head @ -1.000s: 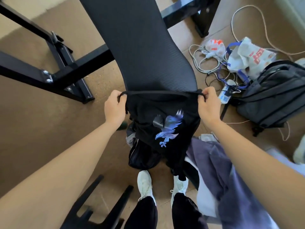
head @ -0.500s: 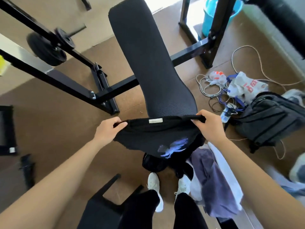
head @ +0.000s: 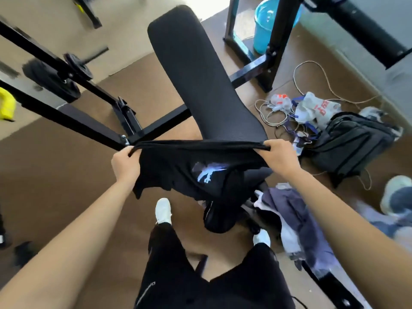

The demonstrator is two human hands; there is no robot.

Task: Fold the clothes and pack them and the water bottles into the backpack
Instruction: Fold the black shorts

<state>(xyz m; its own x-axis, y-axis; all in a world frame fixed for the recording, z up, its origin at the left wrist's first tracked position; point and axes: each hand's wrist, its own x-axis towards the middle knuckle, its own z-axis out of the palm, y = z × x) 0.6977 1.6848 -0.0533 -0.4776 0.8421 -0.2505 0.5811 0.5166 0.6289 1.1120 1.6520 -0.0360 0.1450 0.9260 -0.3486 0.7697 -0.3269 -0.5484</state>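
Observation:
I hold a black T-shirt [head: 178,172] with a pale blue bird print stretched out in front of me, over the near end of a black padded bench [head: 200,81]. My left hand [head: 126,162] grips its left edge and my right hand [head: 279,156] grips its right edge. The cloth hangs down between them. A heap of purple and white clothes [head: 296,221] lies below my right forearm. The dark grey backpack [head: 354,143] rests on the floor at the right. A small water bottle [head: 298,146] lies just left of the backpack, partly hidden by my right hand.
Black steel frame bars [head: 73,121] with a weight plate [head: 51,79] run across the left. A blue bucket [head: 267,25] stands at the back. Cables and white plastic bags [head: 312,108] litter the floor beside the backpack. A yellow object [head: 6,103] shows at the left edge.
My hands have moved further apart, pulling the T-shirt's top edge taut and lifting the cloth up and forward. My view has tilted up, showing more of the bench.

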